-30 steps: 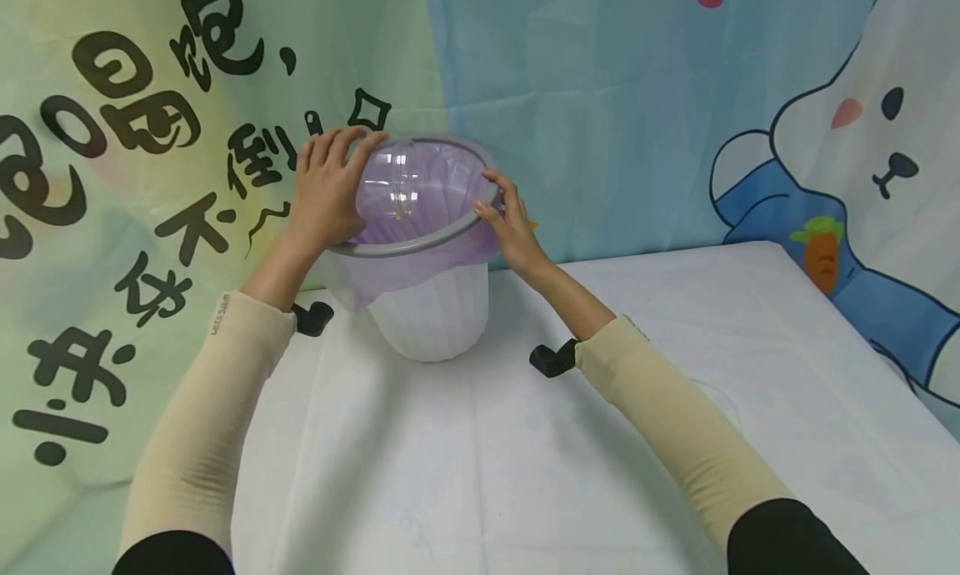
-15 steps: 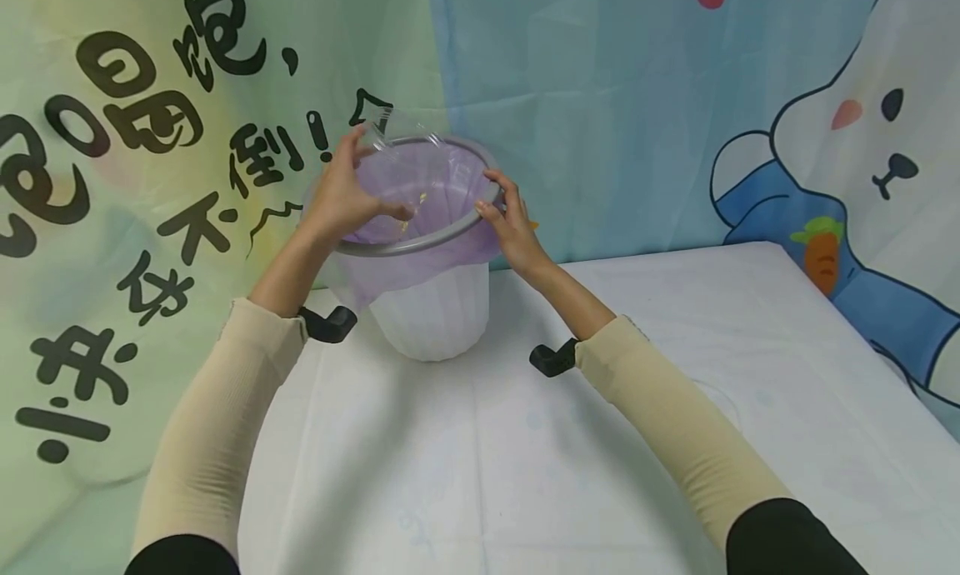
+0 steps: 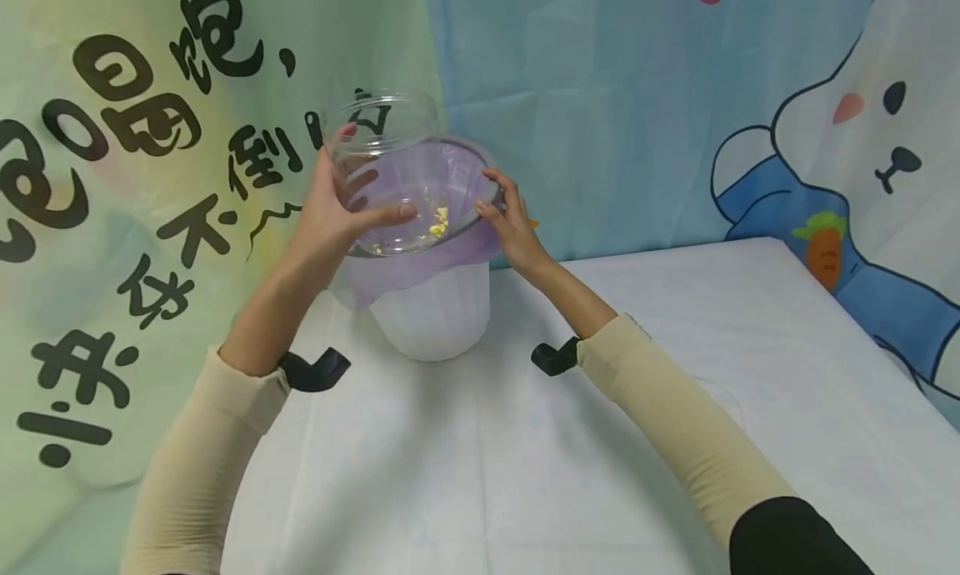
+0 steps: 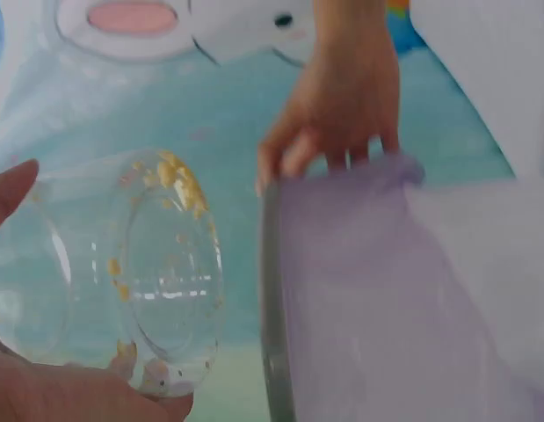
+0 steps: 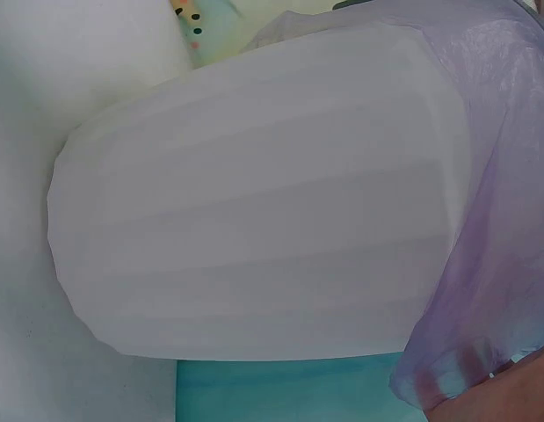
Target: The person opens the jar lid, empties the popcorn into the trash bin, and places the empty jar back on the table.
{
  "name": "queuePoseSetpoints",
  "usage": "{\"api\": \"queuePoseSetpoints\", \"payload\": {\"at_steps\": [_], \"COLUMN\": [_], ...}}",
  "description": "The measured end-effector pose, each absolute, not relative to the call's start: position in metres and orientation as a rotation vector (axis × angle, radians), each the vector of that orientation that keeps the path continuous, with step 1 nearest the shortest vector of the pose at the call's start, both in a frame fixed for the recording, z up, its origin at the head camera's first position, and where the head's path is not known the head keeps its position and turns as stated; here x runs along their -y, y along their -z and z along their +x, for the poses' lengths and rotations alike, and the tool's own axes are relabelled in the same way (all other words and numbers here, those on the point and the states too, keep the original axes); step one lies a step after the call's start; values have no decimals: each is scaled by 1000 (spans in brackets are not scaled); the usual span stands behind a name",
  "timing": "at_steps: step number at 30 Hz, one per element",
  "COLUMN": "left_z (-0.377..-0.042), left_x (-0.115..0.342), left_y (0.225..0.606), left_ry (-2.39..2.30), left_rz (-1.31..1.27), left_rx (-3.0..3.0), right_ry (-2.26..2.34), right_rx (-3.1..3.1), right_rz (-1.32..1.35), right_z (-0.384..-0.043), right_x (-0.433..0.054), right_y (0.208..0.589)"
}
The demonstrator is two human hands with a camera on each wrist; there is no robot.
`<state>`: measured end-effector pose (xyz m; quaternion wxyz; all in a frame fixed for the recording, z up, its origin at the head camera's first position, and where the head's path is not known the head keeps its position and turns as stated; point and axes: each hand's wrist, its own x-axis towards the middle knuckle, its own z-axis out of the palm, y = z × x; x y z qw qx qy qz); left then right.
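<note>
A clear plastic jar (image 3: 386,121) is in my left hand (image 3: 326,204), whose fingers and thumb wrap its side over the bin's mouth. Yellow crumbs (image 3: 439,222) cling at its near, lower end; the left wrist view shows them scattered round the jar's base (image 4: 170,272). Beneath stands a white waste bin (image 3: 435,317) with a grey rim (image 3: 476,152) and a purple bin bag (image 3: 468,246) folded over it. At the bin's right side my right hand (image 3: 517,229) pinches the rim, thumb inside view and fingers beyond. The right wrist view shows mostly the bin's ribbed wall (image 5: 263,202).
The bin rests on a white-covered table (image 3: 480,458) near its back edge. Right behind hangs a printed cloth backdrop (image 3: 600,125) with lettering and a cartoon rabbit. Black wrist mounts (image 3: 315,371) stick out inward from both sleeves.
My left hand has lifted the jar up out of the bin's mouth and turned it, so its crumb-covered end now faces the viewer. The right hand and bin have stayed put.
</note>
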<state>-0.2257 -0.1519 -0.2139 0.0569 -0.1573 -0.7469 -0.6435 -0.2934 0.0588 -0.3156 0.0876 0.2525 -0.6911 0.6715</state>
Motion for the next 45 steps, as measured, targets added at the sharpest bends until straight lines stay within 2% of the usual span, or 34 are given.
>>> {"api": "queuePoseSetpoints", "payload": {"at_steps": [5, 9, 18, 23, 29, 34, 39, 45], "left_z": [-193, -172, -134, -121, -106, -90, -83, -91], "left_x": [144, 134, 117, 114, 109, 100, 90, 82], "left_y": [226, 251, 320, 345, 373, 384, 403, 455], "left_ry": [2010, 1971, 1900, 1898, 1879, 1854, 1826, 1785], "left_rz": [-662, -802, -857, -886, -930, -907, -869, -857], "left_rx": [2195, 2143, 2129, 2143, 2184, 2288, 2369, 2426], "right_ry": [-1964, -1953, -1939, -1947, -1991, -2011, -1973, -1976], "right_rx": [2062, 2018, 2112, 2113, 2101, 2091, 2104, 2103], "right_rz": [766, 830, 740, 758, 763, 770, 773, 755], "right_z": [-311, -315, -313, -312, -291, -286, -289, -309], "right_x": [-59, -59, -62, -63, -59, -59, -59, -62], "right_y": [331, 336, 334, 330, 313, 310, 313, 330]}}
